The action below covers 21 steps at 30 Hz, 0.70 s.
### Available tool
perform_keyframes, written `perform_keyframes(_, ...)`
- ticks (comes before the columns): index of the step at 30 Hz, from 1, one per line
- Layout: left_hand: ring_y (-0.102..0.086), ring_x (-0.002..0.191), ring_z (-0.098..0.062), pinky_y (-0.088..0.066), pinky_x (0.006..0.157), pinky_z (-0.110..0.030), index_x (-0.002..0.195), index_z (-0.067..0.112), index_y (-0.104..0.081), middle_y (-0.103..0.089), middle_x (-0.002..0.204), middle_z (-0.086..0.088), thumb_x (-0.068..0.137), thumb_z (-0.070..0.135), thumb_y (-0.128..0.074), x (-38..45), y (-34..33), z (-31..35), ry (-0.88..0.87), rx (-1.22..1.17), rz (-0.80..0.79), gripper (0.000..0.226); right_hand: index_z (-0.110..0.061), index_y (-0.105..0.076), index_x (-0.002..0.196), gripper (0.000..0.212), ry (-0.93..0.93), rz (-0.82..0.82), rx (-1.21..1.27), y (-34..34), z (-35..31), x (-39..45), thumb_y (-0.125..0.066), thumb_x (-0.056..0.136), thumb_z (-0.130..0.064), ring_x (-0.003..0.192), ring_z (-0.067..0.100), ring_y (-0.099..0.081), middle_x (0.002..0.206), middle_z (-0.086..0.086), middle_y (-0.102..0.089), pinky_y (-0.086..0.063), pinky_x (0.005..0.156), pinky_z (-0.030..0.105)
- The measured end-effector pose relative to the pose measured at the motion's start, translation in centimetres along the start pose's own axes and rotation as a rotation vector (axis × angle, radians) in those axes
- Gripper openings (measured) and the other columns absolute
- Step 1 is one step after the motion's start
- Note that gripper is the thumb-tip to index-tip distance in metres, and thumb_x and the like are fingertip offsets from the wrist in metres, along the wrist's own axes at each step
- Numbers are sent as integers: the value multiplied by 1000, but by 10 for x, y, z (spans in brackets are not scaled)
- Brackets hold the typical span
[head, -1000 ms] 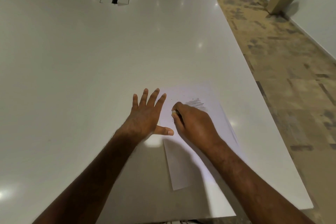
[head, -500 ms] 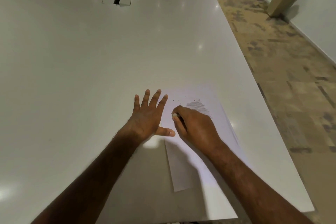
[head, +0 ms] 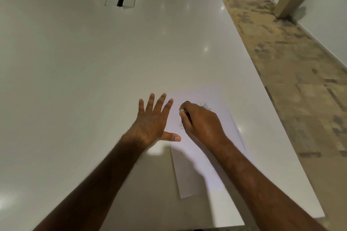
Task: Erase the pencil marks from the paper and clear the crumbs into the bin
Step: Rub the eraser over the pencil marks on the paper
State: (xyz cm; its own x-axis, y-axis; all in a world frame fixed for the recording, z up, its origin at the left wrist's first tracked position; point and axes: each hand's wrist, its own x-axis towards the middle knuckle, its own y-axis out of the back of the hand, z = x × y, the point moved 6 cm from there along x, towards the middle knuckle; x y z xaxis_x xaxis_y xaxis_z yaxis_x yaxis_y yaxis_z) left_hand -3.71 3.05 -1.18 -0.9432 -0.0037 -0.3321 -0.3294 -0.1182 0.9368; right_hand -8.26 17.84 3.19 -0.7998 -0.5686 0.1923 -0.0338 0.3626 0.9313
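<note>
Change since the earlier frame: right hand (head: pixel 201 124) has shifted slightly up the sheet, covering more of the grey pencil marks (head: pixel 206 106). Left hand (head: pixel 153 121) unchanged, flat, fingers spread, pressing the left edge of the white rectangular paper sheet (head: pixel 195 170) on the glossy white table (head: pixel 75 62). Small pale eraser (head: pixel 181 111): pinched in the right hand's curled fingertips, on the paper.

No text or label can be read.
</note>
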Motion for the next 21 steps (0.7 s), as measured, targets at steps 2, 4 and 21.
perform_keyframes(2,25,153,-41,2,122,-67,161,24,20,27,168,-7,67,96,-43,0,1,2,-2,8,4,135,-27,-59,106,17,0,-1,-6,-2,-4,-6,-44,111,-34,69,12,-61,84,-8,-67,-57,65,38)
perform_keyframes(4,24,153,-41,1,122,-67,161,23,20,27,169,-7,69,95,-44,-1,2,3,-8,10,9,133,-29,-57,107,17,33,-43,-3,-3,-15,-22,-42,111,-36,70,11,-60,85,-8,-65,-56,65,38)
perform_keyframes(21,23,154,-39,2,123,-66,162,24,17,24,170,-6,69,93,-51,-4,7,3,-1,-27,1,134,-28,-60,110,18,5,-100,-35,4,13,-1,-44,111,-36,73,15,-62,91,-8,-70,-52,68,33)
